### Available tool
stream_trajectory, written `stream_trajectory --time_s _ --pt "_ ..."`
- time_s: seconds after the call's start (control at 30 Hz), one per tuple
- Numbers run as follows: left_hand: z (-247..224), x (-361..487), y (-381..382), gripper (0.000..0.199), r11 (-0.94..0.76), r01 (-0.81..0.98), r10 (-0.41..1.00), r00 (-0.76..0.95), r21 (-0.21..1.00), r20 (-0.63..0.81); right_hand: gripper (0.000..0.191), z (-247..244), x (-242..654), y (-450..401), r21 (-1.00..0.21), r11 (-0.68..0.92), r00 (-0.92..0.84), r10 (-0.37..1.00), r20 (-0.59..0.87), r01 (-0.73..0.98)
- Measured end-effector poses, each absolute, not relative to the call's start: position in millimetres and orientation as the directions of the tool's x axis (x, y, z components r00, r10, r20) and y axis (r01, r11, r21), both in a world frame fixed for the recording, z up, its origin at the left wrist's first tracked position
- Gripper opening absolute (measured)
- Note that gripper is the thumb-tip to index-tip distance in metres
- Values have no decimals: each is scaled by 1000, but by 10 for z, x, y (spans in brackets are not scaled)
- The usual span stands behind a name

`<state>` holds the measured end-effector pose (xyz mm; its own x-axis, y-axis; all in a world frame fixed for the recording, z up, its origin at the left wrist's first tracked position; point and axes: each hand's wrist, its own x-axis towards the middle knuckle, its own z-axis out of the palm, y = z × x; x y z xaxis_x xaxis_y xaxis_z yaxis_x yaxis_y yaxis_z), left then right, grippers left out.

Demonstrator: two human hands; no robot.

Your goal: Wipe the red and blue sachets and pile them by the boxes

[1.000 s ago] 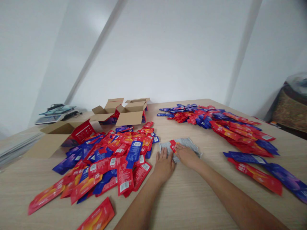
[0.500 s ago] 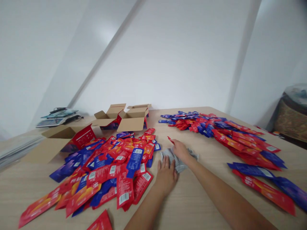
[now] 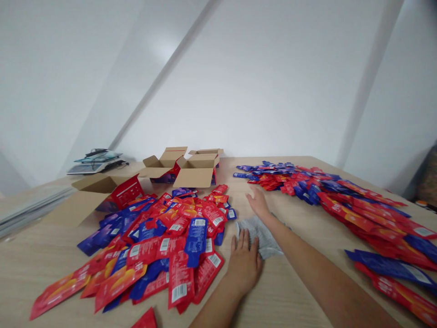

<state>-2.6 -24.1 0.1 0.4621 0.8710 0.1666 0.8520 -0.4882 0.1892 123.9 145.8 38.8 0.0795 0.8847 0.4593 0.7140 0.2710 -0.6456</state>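
My left hand (image 3: 244, 263) lies flat on the table, fingertips on the near left edge of a crumpled grey cloth (image 3: 262, 238). Beyond the cloth, my right hand (image 3: 258, 202) reaches forward with fingers apart and nothing visible in them; its forearm crosses over the cloth and hides part of it. To the left is a loose heap of red and blue packets (image 3: 179, 291), several with white barcode labels facing up. A second, longer spread of red and blue packets (image 3: 309, 184) runs along the right side, its near left end close to my right fingertips.
Open cardboard boxes (image 3: 194, 177) stand behind the left heap, and another open box (image 3: 75, 207) is at the left with flaps out. A flat scale-like device (image 3: 94, 167) with things on it sits at the back left. A white wall (image 3: 266, 82) rises behind the table.
My right hand has let go of the small red packet it held and moved forward, its fingers now spread. My left hand stays by the cloth. The view has turned slightly left.
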Motion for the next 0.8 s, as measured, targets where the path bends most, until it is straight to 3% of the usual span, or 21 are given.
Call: stream_trajectory --time_s 0.1,0.2,0.37,0.67,0.8 --pt "15 -18 -240 51 -483 852 875 459 202 155 59 305 1874 1594 -431 51 216 808 548 901" --pt "18 -11 -244 50 -480 850 876 456 215 156 64 245 2449 1712 -215 -104 206 818 538 971" --pt "18 -13 -261 49 -482 847 874 447 225 188 45 145 2999 1824 46 -94 69 918 392 995" --pt "19 -29 -234 46 -528 826 847 500 195 178 28 271 3187 1530 222 127 -197 923 331 967" --pt "47 -35 -244 45 -568 802 823 545 187 162 23 596 3059 1216 110 231 -256 878 404 967"
